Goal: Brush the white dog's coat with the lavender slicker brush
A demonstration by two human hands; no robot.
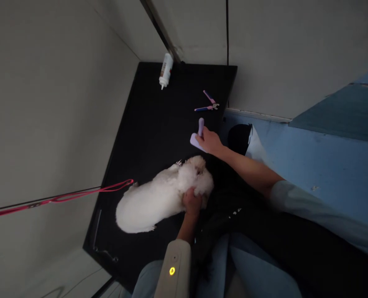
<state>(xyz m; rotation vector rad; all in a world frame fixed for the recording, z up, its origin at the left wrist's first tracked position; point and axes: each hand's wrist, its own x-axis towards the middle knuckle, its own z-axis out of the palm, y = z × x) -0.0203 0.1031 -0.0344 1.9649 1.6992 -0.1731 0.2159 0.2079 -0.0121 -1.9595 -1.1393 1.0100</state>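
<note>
A small white fluffy dog (154, 196) lies on a black grooming table (159, 120). My left hand (192, 203) is closed in the fur at the dog's head and neck. My right hand (211, 142) is past the dog's head and grips a lilac brush (198, 134) by its handle, the brush head resting close to the table top. A red leash (78, 194) runs from the dog's back end off to the left.
A white bottle (165, 70) lies at the table's far edge by the wall. Pink and blue nail clippers (209, 104) lie near the far right corner. Grey walls flank the table on the left and far side. Blue floor (311, 165) is on the right.
</note>
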